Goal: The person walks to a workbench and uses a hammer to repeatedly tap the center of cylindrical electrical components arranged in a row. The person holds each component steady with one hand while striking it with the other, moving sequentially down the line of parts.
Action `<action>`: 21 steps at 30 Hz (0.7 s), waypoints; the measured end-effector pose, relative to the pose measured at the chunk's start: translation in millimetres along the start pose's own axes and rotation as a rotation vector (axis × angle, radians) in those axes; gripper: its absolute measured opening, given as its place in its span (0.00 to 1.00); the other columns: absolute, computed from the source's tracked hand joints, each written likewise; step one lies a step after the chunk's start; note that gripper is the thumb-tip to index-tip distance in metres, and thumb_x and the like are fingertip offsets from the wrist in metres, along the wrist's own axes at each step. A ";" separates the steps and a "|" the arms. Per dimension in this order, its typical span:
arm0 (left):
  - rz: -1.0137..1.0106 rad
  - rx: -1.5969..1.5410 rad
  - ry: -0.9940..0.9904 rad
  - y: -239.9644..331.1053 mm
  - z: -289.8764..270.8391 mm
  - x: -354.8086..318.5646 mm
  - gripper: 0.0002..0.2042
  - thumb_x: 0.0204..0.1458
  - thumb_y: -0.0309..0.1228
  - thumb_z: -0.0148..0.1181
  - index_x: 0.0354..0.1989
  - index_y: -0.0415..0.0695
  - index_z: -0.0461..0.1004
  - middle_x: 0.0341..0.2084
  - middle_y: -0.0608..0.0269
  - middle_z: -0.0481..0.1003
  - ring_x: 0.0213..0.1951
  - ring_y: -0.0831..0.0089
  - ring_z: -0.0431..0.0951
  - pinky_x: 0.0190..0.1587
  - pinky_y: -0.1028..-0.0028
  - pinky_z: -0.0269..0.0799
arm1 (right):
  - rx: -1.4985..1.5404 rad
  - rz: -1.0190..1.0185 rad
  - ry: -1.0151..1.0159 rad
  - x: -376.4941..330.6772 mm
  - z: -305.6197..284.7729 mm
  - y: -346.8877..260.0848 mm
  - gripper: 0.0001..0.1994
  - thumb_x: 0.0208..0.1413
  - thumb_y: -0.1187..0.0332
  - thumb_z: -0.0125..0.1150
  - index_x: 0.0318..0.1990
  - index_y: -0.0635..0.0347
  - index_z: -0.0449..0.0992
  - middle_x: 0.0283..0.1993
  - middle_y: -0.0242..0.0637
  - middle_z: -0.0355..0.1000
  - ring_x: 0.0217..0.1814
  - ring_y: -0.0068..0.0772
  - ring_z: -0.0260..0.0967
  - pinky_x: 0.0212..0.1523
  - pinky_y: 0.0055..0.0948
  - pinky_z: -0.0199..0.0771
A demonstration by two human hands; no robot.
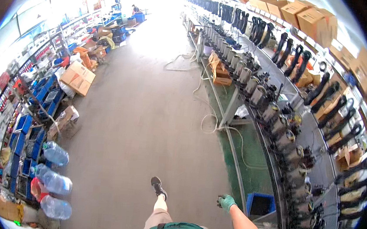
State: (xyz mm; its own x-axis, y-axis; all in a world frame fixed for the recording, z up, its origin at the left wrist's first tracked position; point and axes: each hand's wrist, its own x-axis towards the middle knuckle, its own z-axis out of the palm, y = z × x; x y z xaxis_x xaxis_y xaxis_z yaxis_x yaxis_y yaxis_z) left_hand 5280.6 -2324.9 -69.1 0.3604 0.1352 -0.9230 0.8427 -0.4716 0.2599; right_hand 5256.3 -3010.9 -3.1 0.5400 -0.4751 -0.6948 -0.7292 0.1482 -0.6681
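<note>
Right hand (226,201) green-gloved, half-curled, any hold unclear; left hand unseen. Nearby bin (262,195) blue, rectangular, open-topped.

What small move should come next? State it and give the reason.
Probably angle the next step slightly left, toward the middle of the grey aisle: a white cable loops across the floor ahead on the right, and the gloved right hand hangs near a blue bin.
</note>
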 end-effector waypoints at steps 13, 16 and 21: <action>0.774 -0.153 0.005 869.8 -97.3 163.1 0.11 0.63 0.26 0.60 0.53 0.45 0.79 0.34 0.63 0.81 0.31 0.73 0.80 0.31 0.72 0.75 | 0.168 0.518 0.146 281.5 2.9 -238.1 0.19 0.68 0.67 0.54 0.64 0.56 0.68 0.52 0.53 0.78 0.40 0.59 0.82 0.39 0.54 0.85; 0.929 -0.173 0.042 1028.3 -119.9 162.6 0.13 0.64 0.32 0.60 0.55 0.45 0.79 0.44 0.61 0.82 0.39 0.70 0.82 0.40 0.70 0.77 | 0.169 0.484 0.111 373.7 36.1 -313.4 0.18 0.69 0.69 0.53 0.63 0.58 0.68 0.50 0.54 0.79 0.38 0.61 0.82 0.37 0.54 0.85; 0.919 -0.209 0.054 1126.0 -119.8 288.9 0.08 0.64 0.24 0.55 0.49 0.41 0.77 0.28 0.62 0.79 0.26 0.72 0.77 0.28 0.69 0.75 | 0.258 0.651 0.009 561.3 48.5 -419.7 0.17 0.70 0.69 0.49 0.64 0.58 0.69 0.50 0.52 0.78 0.41 0.56 0.81 0.41 0.53 0.85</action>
State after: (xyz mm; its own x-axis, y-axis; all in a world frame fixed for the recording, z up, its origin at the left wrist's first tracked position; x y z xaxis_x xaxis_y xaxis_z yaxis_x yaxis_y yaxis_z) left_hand 6381.4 -2712.4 -9.1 0.9329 -0.1691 -0.3179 0.2717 -0.2488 0.9297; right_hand 5885.8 -3297.7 -125.6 0.0229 -0.2271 -0.9736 -0.7792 0.6060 -0.1597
